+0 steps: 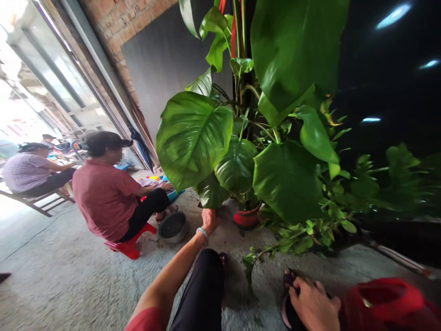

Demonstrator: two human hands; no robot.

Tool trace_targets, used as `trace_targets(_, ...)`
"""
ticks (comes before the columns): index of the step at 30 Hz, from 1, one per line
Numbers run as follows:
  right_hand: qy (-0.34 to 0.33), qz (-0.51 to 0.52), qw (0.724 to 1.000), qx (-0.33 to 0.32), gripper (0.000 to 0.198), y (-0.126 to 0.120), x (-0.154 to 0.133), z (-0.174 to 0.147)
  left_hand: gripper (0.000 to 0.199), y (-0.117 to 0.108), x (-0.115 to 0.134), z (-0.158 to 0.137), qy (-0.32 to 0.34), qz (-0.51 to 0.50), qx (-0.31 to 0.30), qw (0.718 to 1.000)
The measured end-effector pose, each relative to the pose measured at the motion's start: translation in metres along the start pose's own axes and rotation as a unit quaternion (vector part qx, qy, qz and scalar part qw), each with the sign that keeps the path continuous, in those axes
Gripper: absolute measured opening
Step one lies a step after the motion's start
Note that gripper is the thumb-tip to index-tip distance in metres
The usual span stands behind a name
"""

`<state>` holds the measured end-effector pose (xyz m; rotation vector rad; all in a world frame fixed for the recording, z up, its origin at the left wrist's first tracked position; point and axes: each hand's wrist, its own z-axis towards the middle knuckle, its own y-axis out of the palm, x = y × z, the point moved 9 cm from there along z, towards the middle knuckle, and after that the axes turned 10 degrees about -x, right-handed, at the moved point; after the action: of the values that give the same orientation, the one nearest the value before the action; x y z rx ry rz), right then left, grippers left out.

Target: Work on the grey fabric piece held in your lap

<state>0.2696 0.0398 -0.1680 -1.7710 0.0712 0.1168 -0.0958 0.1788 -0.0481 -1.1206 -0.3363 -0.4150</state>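
My left hand [209,221], with a pale bracelet on the wrist, reaches down to the floor under a broad green leaf [211,191]. The leaf hides its fingers, so any hold is out of sight. Just right of it stands a red pot [246,218] with a tall, large-leaved potted plant [198,138]. My right hand [315,301] lies over my right knee, fingers somewhat spread and nothing in them. Red cloth [386,299] bunches beside it. From the greenery a leafy stem [268,249] trails across the floor between my feet.
A person in a red shirt [103,188] sits on a red stool [129,248] to the left, beside a grey metal basin [173,227]. Farther left another person [29,165] sits on a chair. A dark umbrella [142,149] leans by the brick wall. Bushy plants [310,230] spread right.
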Motion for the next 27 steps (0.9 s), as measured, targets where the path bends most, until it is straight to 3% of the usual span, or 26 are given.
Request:
trace_targets(2, -0.002, -0.004, 1.000, -0.003, 0.032, 0.000, -0.005, 0.000, 0.025, 0.007, -0.001, 0.007, -0.046, -0.008, -0.013, 0.999)
trace_targets(4, 0.002, -0.007, 1.000, -0.001, 0.031, -0.001, -0.008, -0.002, 0.029, 0.023, 0.003, 0.001, -0.090, 0.001, -0.074, 0.993)
trace_targets(7, 0.008, -0.018, 1.000, 0.012, 0.032, -0.006, -0.008, -0.006, 0.036, 0.036, 0.028, -0.023, -0.063, -0.012, -0.130, 0.989)
trace_targets(9, 0.007, -0.032, 0.999, 0.020, 0.034, -0.011, -0.009, -0.009, 0.037, 0.029, 0.053, -0.029, -0.024, -0.034, -0.117, 0.992)
trace_targets(12, 0.008, -0.044, 0.999, 0.019, 0.034, -0.018, -0.013, -0.011, 0.038, 0.011, 0.094, -0.012, 0.030, -0.082, -0.038, 0.995)
trace_targets(15, 0.014, -0.036, 0.999, 0.011, 0.031, -0.023, -0.016, -0.012, 0.048, 0.019, 0.121, 0.013, 0.014, -0.099, -0.015, 0.995)
trace_targets(16, 0.016, -0.035, 0.999, 0.010, 0.030, -0.025, -0.017, -0.012, 0.050, 0.031, 0.125, 0.017, -0.004, -0.088, -0.044, 0.995)
trace_targets(18, 0.018, -0.032, 0.999, 0.011, 0.031, -0.026, -0.015, -0.014, 0.052, 0.065, 0.127, 0.009, -0.024, -0.044, -0.161, 0.986)
trace_targets(21, 0.021, -0.015, 1.000, 0.009, 0.029, -0.023, -0.006, -0.015, 0.052, 0.098, 0.114, -0.035, -0.014, 0.019, -0.337, 0.941)
trace_targets(24, 0.033, 0.007, 0.999, 0.005, 0.027, -0.018, 0.008, -0.016, 0.042, 0.077, 0.089, -0.074, -0.021, 0.034, -0.396, 0.917)
trace_targets(27, 0.038, 0.028, 0.999, 0.004, 0.027, -0.017, 0.015, -0.015, 0.035, 0.021, 0.081, -0.086, -0.029, -0.003, -0.359, 0.933)
